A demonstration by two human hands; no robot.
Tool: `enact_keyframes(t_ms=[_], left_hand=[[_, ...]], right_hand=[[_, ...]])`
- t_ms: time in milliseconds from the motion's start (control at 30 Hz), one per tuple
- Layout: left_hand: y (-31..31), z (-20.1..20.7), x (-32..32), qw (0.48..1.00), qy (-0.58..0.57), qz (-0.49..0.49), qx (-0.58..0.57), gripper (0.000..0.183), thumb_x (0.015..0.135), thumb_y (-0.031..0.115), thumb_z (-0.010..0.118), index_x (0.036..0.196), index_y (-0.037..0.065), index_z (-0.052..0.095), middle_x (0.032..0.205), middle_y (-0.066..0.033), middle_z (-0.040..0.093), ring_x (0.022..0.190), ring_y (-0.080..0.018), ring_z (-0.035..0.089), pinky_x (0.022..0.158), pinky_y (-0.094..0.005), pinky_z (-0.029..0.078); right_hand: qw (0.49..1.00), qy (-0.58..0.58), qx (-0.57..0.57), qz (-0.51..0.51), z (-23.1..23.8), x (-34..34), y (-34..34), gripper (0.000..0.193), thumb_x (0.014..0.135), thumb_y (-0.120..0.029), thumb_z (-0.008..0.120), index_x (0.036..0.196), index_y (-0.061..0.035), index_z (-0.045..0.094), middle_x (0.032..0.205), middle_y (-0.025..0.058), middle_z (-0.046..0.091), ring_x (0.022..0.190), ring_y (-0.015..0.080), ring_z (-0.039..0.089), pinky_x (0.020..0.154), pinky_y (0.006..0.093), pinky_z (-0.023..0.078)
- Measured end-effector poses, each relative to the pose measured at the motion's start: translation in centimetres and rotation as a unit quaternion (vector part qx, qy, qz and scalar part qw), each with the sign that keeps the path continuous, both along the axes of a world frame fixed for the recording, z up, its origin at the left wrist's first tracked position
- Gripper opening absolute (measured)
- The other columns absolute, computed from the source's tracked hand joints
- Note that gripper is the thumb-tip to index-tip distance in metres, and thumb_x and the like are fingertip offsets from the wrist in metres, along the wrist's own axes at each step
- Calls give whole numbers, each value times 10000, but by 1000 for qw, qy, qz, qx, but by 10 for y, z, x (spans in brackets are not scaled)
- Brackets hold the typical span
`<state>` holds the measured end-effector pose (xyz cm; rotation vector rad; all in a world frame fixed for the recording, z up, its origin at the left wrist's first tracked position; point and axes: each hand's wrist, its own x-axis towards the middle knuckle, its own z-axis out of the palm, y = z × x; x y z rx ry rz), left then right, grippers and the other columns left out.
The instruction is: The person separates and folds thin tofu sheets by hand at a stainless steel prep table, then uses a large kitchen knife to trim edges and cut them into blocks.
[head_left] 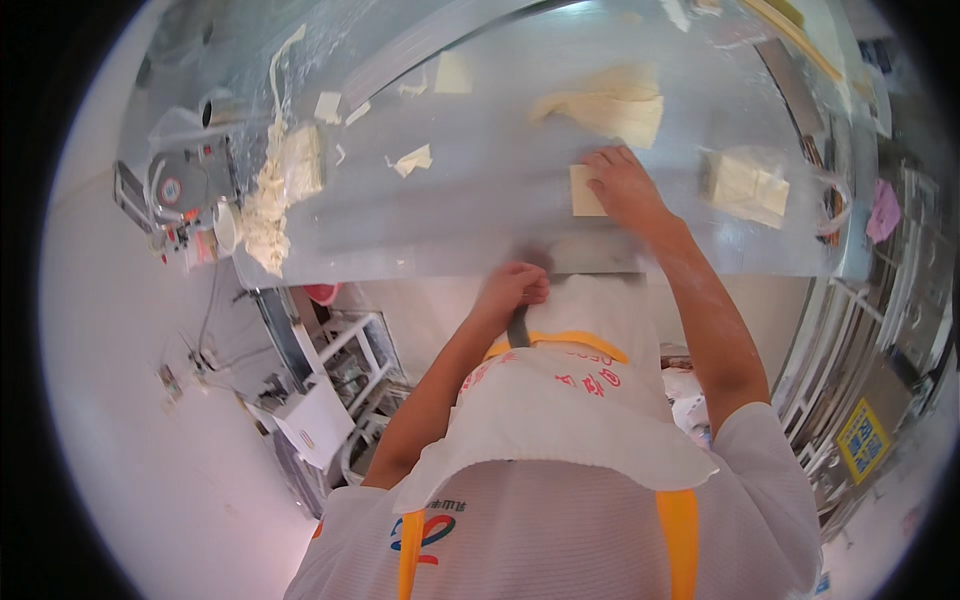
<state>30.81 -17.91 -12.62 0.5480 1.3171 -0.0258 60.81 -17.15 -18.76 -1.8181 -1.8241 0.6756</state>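
Note:
My right hand (625, 188) rests over a small square of pale yellow dough sheet (582, 200). Its thumb lies on the square, apart from the fingers, which reach past the square's far edge. Just beyond is a larger, irregular dough sheet (625, 105). At the near edge of the grey table (450, 235), my left hand (515, 288) is closed with curled fingers. Whatever it holds, if anything, is hidden. A dark strip (518, 328) shows below it, against my white apron (590, 380).
Stacked dough squares (750, 188), partly under clear plastic, stand at right. Another stack (303, 163) and a heap of dough trimmings (265, 225) lie at left. Dough scraps (411, 160) dot the tabletop. A machine (185, 185) stands beyond the left end. A wooden stick (795, 40) lies far right.

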Motion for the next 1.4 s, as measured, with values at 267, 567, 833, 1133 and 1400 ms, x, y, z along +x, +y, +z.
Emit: enact_keyframes(t_ms=[267, 567, 833, 1133, 1400], left_hand=[[-24, -41, -43, 999, -36, -4, -18, 293, 1018, 271, 741, 1114, -5, 709, 997, -64, 705, 897, -152, 679, 839, -294, 568], [-29, -84, -113, 960, -156, 234, 0, 535, 984, 290, 824, 1386, 0, 624, 1303, -83, 682, 1214, -190, 645, 1041, -356, 521], [-4, 16, -194, 936, -177, 302, 36, 473, 1041, 181, 741, 1435, -47, 612, 1365, -113, 703, 1262, -226, 684, 1101, -390, 547], [109, 103, -219, 904, -125, 248, 325, 89, 929, 76, 735, 949, -11, 725, 911, -33, 727, 841, -135, 654, 747, -335, 569], [146, 132, -202, 940, -43, 149, 306, 376, 956, 101, 804, 1267, -93, 722, 1125, -108, 776, 957, -151, 714, 838, -302, 559]], right_hand=[[989, 24, -50, -138, -11, -59, -36, 331, 944, -119, 702, 1264, -46, 661, 1241, 185, 651, 1225, 424, 575, 1063, 514, 479], [978, 60, -150, -130, -1, -234, -48, 283, 966, -145, 717, 1217, -18, 679, 1172, 192, 676, 1072, 378, 662, 948, 471, 541], [893, 266, -320, -171, 50, -283, -15, 320, 1081, -307, 660, 1175, -9, 728, 969, 100, 746, 836, 216, 718, 790, 351, 584], [839, 441, -255, -188, 88, -231, 6, 398, 1136, -375, 585, 1125, -5, 730, 949, 65, 729, 850, 143, 681, 819, 306, 564], [835, 464, -234, -181, 95, -198, 7, 372, 1129, -367, 596, 1121, -22, 733, 944, 54, 733, 847, 140, 681, 818, 309, 562]])
